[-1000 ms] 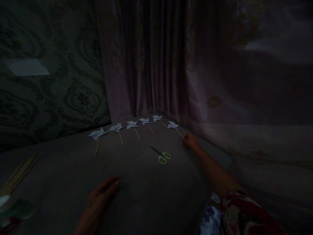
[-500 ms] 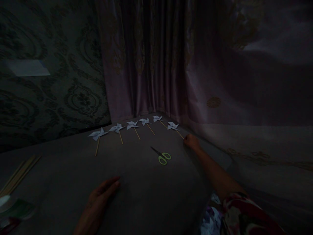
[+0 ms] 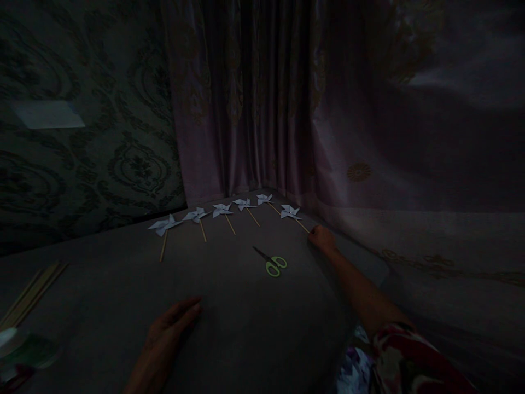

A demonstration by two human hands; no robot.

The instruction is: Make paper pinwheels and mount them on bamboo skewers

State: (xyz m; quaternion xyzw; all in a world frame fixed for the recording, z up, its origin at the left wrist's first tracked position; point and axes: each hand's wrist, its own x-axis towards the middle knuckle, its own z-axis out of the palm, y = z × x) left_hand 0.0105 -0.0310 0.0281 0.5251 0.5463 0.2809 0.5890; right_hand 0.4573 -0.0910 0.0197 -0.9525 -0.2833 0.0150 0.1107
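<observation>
My right hand [image 3: 322, 239] is closed on the lower end of the thin stick of a white paper pinwheel [image 3: 290, 212] at the right end of a curved row. Several more pinwheels lie in that row, from the leftmost pinwheel [image 3: 164, 225] round to one at the back [image 3: 264, 199], with their sticks pointing inward. My left hand [image 3: 170, 327] rests on the table with its fingers stretched out, holding nothing. Between my hands and the row lies a pair of scissors [image 3: 271, 261] with green handles, its blades together.
On the grey table [image 3: 229, 350], several thin wooden sticks [image 3: 35, 293] lie at the left edge. Close to them is a green and white container [image 3: 30, 350], with a dark red thing below it. Pink curtains [image 3: 348, 137] hang along the back and right. The light is dim.
</observation>
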